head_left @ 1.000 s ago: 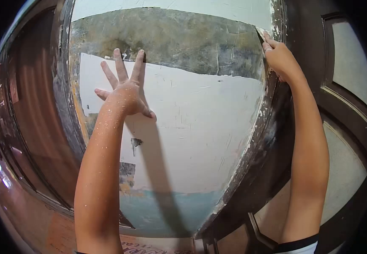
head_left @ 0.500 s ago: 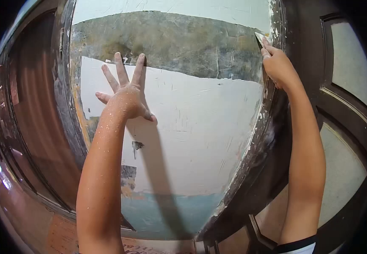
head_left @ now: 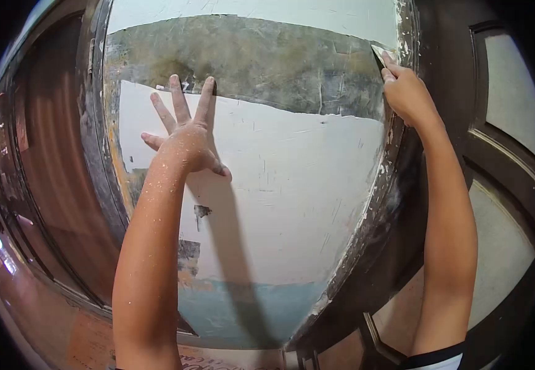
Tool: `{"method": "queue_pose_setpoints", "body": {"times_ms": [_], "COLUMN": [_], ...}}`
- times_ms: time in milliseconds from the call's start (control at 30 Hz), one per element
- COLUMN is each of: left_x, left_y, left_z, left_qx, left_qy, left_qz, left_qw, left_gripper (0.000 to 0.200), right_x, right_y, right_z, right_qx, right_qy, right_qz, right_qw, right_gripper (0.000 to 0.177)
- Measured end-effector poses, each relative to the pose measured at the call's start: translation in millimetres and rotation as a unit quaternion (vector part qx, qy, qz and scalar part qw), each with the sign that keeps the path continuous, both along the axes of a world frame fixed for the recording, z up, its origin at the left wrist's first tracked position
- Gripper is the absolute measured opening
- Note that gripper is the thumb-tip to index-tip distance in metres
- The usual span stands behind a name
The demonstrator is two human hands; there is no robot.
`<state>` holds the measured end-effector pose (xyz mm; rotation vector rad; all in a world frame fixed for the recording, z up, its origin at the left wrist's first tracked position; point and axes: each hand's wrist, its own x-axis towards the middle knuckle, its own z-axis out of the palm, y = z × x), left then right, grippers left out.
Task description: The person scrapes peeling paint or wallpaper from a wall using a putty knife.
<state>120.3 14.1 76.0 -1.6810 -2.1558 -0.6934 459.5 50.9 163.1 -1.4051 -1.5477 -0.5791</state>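
Note:
My left hand lies against the wall panel with its fingers spread, the fingertips reaching onto a bare grey band. White specks dot the back of that hand and forearm. At the upper right, my right hand is closed around a scraper with a thin flat blade. The blade touches the panel near its right edge, where the grey band meets the white coating above. My fingers hide the scraper's handle.
A dark frame with flaking white paint borders the panel on the right. Beyond it stands a dark panelled door. Brown curtain-like folds show behind a frame on the left. Pale blue paint covers the panel's lower part.
The view has shifted very slightly. Both hands keep nearly the same places, and the scraper stays at the upper right edge of the grey band.

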Motion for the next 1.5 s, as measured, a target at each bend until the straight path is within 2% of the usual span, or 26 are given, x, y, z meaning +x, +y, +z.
{"method": "queue_pose_setpoints", "body": {"times_ms": [67, 133, 300, 367, 500, 600, 667, 700, 767, 800, 867, 900, 967, 1000, 1067, 1100, 1233, 1367, 1500], "left_x": [1.7, 1.5, 5.0, 7.4, 5.8, 4.9, 3.0, 3.0, 4.6, 3.9, 5.4, 6.6, 6.5, 6.3, 7.9, 7.6, 1.7, 5.5, 2.2], "left_y": [-1.3, 0.2, -3.2, -5.6, -2.2, -1.1, 2.3, 0.2, -4.3, -4.1, -2.4, -3.5, -8.0, -7.4, -4.4, -4.9, -1.7, -5.1, -2.8], "left_z": [0.5, 0.0, 3.6, 5.2, 2.9, 1.1, 0.0, 0.3, 3.0, 3.3, 2.7, 2.3, 3.3, 4.2, 4.5, 3.0, -0.4, 3.1, 0.1], "left_qx": [-0.004, -0.004, -0.013, -0.015, -0.013, -0.007, -0.001, -0.001, -0.007, -0.006, -0.007, -0.009, -0.009, -0.006, -0.013, -0.008, 0.003, -0.009, 0.0], "left_qy": [0.001, 0.006, -0.01, -0.011, -0.004, -0.003, 0.002, 0.001, -0.001, -0.004, 0.0, 0.002, 0.004, 0.001, 0.002, -0.001, -0.005, 0.007, 0.014], "left_qz": [0.011, 0.009, 0.016, 0.022, 0.02, 0.015, 0.018, 0.019, 0.009, 0.01, 0.015, 0.013, 0.01, 0.011, 0.02, 0.017, -0.007, 0.013, 0.007], "left_qw": [1.0, 1.0, 1.0, 1.0, 1.0, 1.0, 1.0, 1.0, 1.0, 1.0, 1.0, 1.0, 1.0, 1.0, 1.0, 1.0, 1.0, 1.0, 1.0], "left_gripper": [0.178, 0.177, 0.178, 0.178, 0.178, 0.178, 0.177, 0.177, 0.177, 0.177, 0.178, 0.178, 0.178, 0.178, 0.177, 0.176, 0.176, 0.176, 0.177], "right_x": [-8.1, -18.8, 0.2, -11.2, -16.3, -23.4, -9.5, 0.1, 15.9, 2.2, -30.5, -23.2, -7.6, -12.6, -20.0, -22.1, -24.8, -27.6, -30.0], "right_y": [-16.0, -33.2, -0.5, -8.7, -20.2, -26.1, -4.2, 13.1, 42.5, 23.3, -32.2, -23.1, 3.3, -0.1, -8.1, -8.3, -15.8, -12.5, -6.6], "right_z": [5.8, 13.6, 11.7, 9.0, 8.9, 11.7, 10.3, 8.1, 6.6, 10.5, 11.5, 8.9, 7.9, 9.5, 7.3, 9.7, 10.1, 11.8, 10.5], "right_qx": [-0.015, -0.122, -0.04, -0.026, -0.061, -0.122, -0.055, -0.055, 0.105, 0.107, -0.121, -0.122, -0.025, -0.022, -0.04, -0.043, -0.067, -0.053, -0.045], "right_qy": [0.013, 0.087, 0.013, 0.072, 0.065, 0.1, 0.05, 0.05, -0.036, -0.038, 0.137, 0.139, 0.023, 0.02, 0.09, 0.077, 0.054, 0.069, 0.071], "right_qz": [0.015, 0.014, 0.005, 0.049, 0.019, 0.013, 0.029, 0.03, 0.036, 0.037, 0.049, 0.048, 0.02, 0.021, 0.08, 0.049, 0.037, 0.051, 0.064], "right_qw": [1.0, 0.989, 0.999, 0.996, 0.996, 0.987, 0.997, 0.997, 0.993, 0.993, 0.982, 0.982, 0.999, 0.999, 0.992, 0.995, 0.996, 0.995, 0.994], "right_gripper": [0.051, 0.051, 0.053, 0.046, 0.052, 0.053, 0.052, 0.052, 0.048, 0.048, 0.051, 0.051, 0.051, 0.051, 0.051, 0.05, 0.054, 0.039, 0.041]}}
